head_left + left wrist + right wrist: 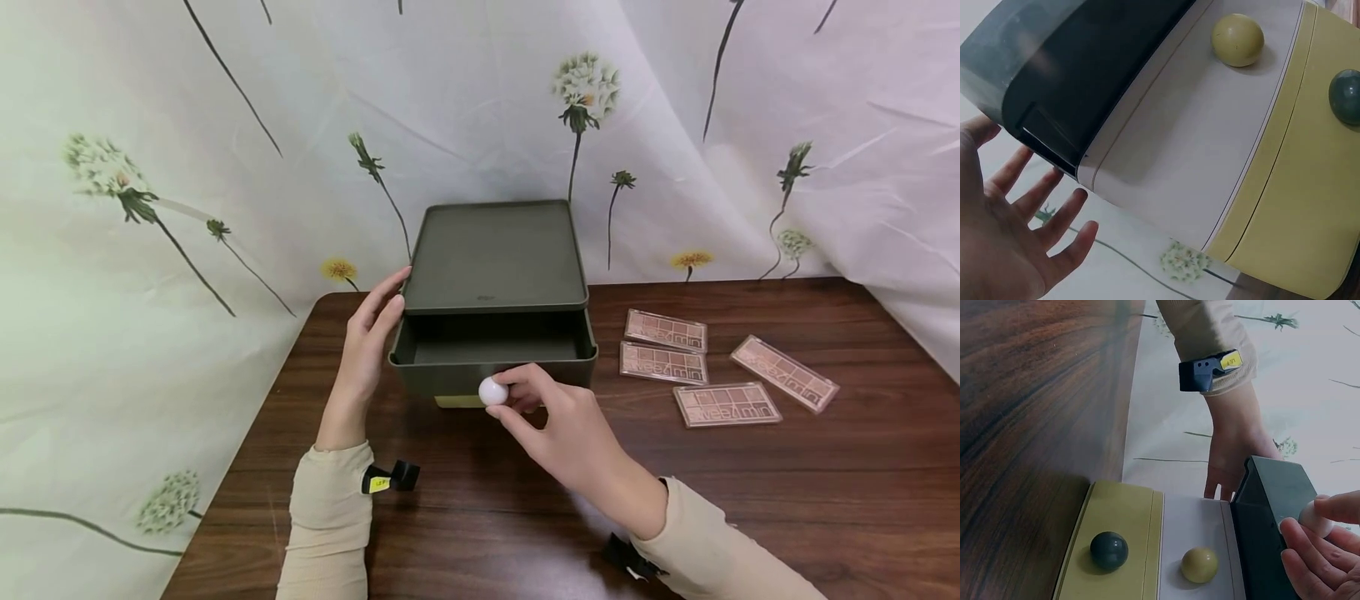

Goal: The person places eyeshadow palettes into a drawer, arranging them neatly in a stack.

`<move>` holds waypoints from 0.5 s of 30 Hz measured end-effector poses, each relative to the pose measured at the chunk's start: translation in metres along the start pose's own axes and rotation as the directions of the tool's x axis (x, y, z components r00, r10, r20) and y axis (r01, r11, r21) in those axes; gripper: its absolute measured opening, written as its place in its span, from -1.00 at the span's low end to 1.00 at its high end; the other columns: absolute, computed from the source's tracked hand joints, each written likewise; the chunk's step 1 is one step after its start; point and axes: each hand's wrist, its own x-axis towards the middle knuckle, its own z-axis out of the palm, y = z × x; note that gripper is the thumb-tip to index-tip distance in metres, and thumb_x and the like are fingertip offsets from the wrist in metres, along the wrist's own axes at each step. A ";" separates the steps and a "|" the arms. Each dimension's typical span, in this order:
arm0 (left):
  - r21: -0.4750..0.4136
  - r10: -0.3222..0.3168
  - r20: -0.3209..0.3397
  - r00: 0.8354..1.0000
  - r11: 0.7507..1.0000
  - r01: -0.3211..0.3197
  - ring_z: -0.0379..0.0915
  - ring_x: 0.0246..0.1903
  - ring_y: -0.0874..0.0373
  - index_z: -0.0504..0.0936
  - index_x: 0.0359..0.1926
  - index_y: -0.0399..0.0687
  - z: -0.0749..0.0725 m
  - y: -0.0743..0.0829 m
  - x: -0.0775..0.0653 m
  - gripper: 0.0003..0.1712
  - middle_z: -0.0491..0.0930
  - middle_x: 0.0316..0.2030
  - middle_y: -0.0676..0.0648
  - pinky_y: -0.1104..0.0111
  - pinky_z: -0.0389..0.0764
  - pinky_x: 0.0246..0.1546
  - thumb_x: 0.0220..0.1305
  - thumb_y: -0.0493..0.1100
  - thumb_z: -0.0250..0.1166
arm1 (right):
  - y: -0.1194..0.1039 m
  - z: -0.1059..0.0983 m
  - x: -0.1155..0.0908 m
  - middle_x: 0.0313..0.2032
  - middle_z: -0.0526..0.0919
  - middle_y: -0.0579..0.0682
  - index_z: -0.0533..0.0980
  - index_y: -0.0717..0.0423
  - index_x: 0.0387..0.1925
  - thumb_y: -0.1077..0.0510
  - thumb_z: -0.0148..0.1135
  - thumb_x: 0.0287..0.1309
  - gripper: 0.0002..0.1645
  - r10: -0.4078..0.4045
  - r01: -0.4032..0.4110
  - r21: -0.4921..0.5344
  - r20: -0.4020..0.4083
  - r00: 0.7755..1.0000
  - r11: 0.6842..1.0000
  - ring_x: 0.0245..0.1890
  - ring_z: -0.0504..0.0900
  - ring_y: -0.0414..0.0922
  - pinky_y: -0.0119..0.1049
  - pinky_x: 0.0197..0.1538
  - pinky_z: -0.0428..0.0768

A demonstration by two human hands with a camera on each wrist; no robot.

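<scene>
A drawer organizer (pixel 498 254) with a dark green top stands on the table, its top drawer (pixel 480 375) pulled partway out. My right hand (pixel 562 425) pinches the drawer's round white knob (pixel 493 392) between thumb and fingers. Against the organizer's left side, my left hand (pixel 367 342) rests with fingers extended and spread. In the left wrist view, a white drawer (pixel 1179 125) with a yellow knob (pixel 1237 40) lies below the dark one. Under that is a yellow drawer (pixel 1297 187) with a dark green knob (pixel 1346 97); both look closed.
Several clear-lidded makeup palettes (pixel 663 363) lie to the right of the organizer on the brown wooden table (pixel 465 517). A white cloth (pixel 480 108) printed with dandelions hangs behind the table and along its left side.
</scene>
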 end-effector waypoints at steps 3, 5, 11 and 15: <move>-0.002 0.000 -0.001 1.000 1.000 0.000 0.23 0.30 0.15 0.37 0.43 -0.10 0.000 0.000 0.000 -0.49 0.35 0.35 0.01 0.33 0.28 0.23 0.54 -0.14 0.00 | -0.002 0.000 -0.002 -0.31 0.73 -0.12 0.53 0.08 -0.03 0.26 0.47 0.08 -0.59 -0.013 0.013 0.003 -0.008 1.000 1.000 -0.38 0.69 -0.30 -0.49 -0.24 0.59; -0.003 -0.001 0.000 1.000 1.000 0.001 0.22 0.31 0.16 0.37 0.42 -0.11 0.000 0.000 0.000 -0.49 0.34 0.35 0.02 0.33 0.28 0.22 0.54 -0.13 0.00 | -0.003 0.000 -0.004 -0.30 0.74 -0.12 0.53 0.08 -0.04 0.28 0.47 0.07 -0.59 -0.018 0.018 0.011 -0.013 1.000 1.000 -0.38 0.68 -0.30 -0.50 -0.25 0.59; 0.001 -0.015 0.001 1.000 1.000 0.015 0.21 0.31 0.17 0.37 0.43 -0.08 -0.001 0.000 0.001 -0.49 0.33 0.36 0.03 0.30 0.30 0.15 0.53 -0.11 0.01 | -0.009 -0.001 -0.009 -0.33 0.73 -0.12 0.53 0.08 -0.04 0.32 0.47 0.06 -0.57 -0.031 0.031 0.015 -0.014 0.999 0.999 -0.42 0.65 -0.33 -0.50 -0.35 0.57; 0.023 -0.016 0.001 1.000 1.000 0.016 0.23 0.28 0.18 0.37 0.43 -0.07 -0.002 0.000 0.000 -0.49 0.33 0.36 0.03 0.30 0.30 0.10 0.53 -0.11 0.01 | -0.013 -0.002 -0.011 -0.31 0.73 -0.11 0.52 0.08 -0.04 0.33 0.47 0.04 -0.56 -0.048 0.048 0.014 -0.007 0.999 0.999 -0.43 0.65 -0.33 -0.50 -0.36 0.57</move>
